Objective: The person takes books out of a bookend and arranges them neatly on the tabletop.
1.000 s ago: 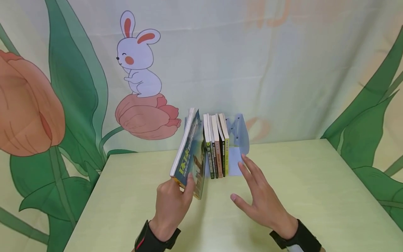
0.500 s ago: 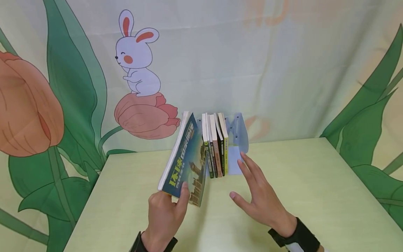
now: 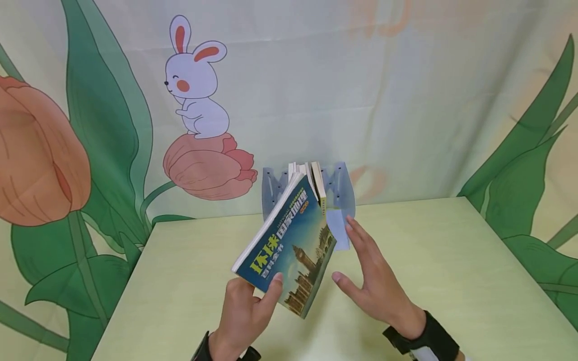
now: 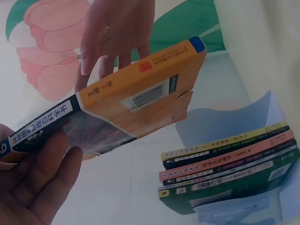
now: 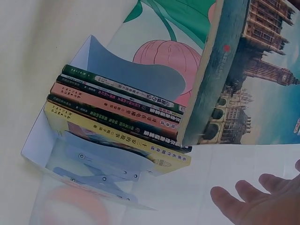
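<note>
Leftmost, behind the blue extending bookend (image 3: pixel 272 193) and up to its left, a white rabbit (image 3: pixel 203 90) is printed on the curtain. Nearer the person, in front of the bookend and to its left, the left hand (image 3: pixel 247 311) has a firm grip on the geography encyclopedia (image 3: pixel 291 250), thumb flat on the front cover and fingers behind it.

This encyclopedia has just changed most: a second ago it was nearly edge-on beside the bookend's left end; now it has swung across the front, cover turned up to the head camera, baring the bookend's left panel. That suggests the volume is held free over the table (image 3: pixel 189 265), not among the upright slim books (image 3: pixel 319 181) within the bookend; the left wrist view shows a gap between them.

Its title climbs rightward toward the bookend, while the spine faces back toward the person. The long axis, judged along that spine, runs from upper left to lower right, foreshortened, its foot toward the right hand (image 3: pixel 381 286).

Rightmost in the row stands a yellow-spined book (image 5: pixel 117 140). Before the bookend's right end, the right hand's grip is released, fingers spread, holding nothing.
</note>
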A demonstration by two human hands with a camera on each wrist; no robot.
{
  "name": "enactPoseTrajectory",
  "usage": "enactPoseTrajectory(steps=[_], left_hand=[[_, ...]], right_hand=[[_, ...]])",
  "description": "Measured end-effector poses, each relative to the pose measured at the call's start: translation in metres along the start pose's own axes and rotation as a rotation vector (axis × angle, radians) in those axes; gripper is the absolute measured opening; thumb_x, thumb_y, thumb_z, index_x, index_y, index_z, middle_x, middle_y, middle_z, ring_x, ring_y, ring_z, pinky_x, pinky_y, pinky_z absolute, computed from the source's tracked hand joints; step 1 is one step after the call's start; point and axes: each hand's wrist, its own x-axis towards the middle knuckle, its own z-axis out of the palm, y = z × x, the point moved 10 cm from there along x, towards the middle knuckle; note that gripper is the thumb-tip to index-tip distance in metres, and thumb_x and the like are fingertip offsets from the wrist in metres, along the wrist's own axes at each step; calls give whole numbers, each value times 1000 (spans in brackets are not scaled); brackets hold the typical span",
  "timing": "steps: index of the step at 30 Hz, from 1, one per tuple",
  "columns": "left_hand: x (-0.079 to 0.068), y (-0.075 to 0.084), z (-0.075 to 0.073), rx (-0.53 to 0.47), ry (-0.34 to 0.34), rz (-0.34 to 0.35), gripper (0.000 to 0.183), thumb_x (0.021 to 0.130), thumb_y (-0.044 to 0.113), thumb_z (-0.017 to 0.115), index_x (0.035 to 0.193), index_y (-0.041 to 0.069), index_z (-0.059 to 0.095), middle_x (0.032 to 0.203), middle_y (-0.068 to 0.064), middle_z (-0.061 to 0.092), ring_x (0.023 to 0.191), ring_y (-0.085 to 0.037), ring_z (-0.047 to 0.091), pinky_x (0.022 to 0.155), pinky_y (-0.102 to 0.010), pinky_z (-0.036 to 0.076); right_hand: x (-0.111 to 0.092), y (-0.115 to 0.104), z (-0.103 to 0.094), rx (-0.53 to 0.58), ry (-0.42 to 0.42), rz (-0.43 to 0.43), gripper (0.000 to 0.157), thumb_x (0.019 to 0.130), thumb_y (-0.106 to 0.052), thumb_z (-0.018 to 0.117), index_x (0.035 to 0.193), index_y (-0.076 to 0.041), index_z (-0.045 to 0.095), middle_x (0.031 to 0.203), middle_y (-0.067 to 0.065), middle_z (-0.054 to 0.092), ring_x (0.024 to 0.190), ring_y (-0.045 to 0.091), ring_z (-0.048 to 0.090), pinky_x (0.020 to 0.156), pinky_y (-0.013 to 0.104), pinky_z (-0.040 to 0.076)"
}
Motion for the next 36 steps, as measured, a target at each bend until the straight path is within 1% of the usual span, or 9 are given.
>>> enactPoseTrajectory(steps=[5, 11, 13, 18, 23, 26, 29, 33, 36], left_hand=[[-1, -6, 11, -100, -89, -14, 59, 92, 3, 64, 147, 15, 43, 131, -14, 65, 107, -23, 70, 81, -32, 58], [-4, -7, 23, -180, -177, 9, 63, 93, 2, 62, 150, 19, 38, 136, -14, 61, 112, -22, 68, 85, -31, 57], [-5, -7, 25, -192, -192, 11, 61, 94, 2, 61, 149, 18, 40, 135, -14, 62, 111, -22, 68, 85, -31, 57], [-7, -8, 31, -237, -236, 17, 59, 94, 1, 60, 148, 16, 41, 135, -16, 61, 110, -23, 68, 85, -33, 57], [-9, -8, 34, -269, -268, 21, 63, 95, 1, 59, 151, 17, 36, 139, -17, 58, 113, -21, 67, 85, -31, 57], [-10, -7, 35, -280, -281, 42, 63, 94, 0, 59, 151, 14, 36, 139, -19, 57, 113, -19, 67, 85, -30, 57], [-11, -10, 37, -301, -303, 23, 63, 94, 0, 59, 151, 14, 36, 141, -19, 56, 116, -17, 65, 87, -29, 56], [-12, -14, 40, -319, -328, -20, 63, 95, 2, 59, 152, 18, 35, 143, -17, 54, 117, -17, 65, 89, -28, 55], [-12, -17, 40, -313, -332, -17, 58, 96, 3, 58, 150, 15, 38, 140, -18, 57, 115, -17, 66, 88, -28, 56]], right_hand=[[0, 4, -3, 97, 8, 50, 89, 88, -19, 68, 158, -10, 13, 164, 7, 19, 148, 29, 28, 109, 61, 36], [0, 2, -8, 216, 57, 10, 76, 96, -19, 58, 156, -3, 14, 162, 11, 24, 148, 24, 29, 117, 33, 32], [0, 3, -8, 232, 59, 16, 73, 98, -17, 55, 157, -4, 13, 162, 11, 25, 148, 23, 29, 115, 33, 35], [-3, 6, -6, 238, 50, 39, 72, 100, -13, 50, 157, -5, 8, 161, 11, 26, 143, 27, 36, 104, 49, 45], [-6, 10, 0, 261, 7, 85, 74, 100, -6, 49, 159, -11, 4, 157, 14, 30, 129, 27, 48, 99, 39, 49], [-7, 13, 5, 280, -25, 123, 76, 100, -2, 47, 159, -14, 2, 157, 16, 32, 124, 25, 53, 97, 41, 51], [-7, 15, 9, 297, -50, 136, 73, 101, -3, 45, 159, -16, 3, 154, 15, 38, 119, 23, 57, 95, 44, 52], [-8, 17, 10, 311, -51, 135, 66, 102, -5, 44, 158, -20, 12, 139, 10, 54, 107, 15, 62, 88, 35, 54], [-10, 18, 11, 328, -49, 152, 57, 103, -5, 41, 155, -21, 22, 126, 7, 62, 99, 10, 64, 82, 31, 55]])
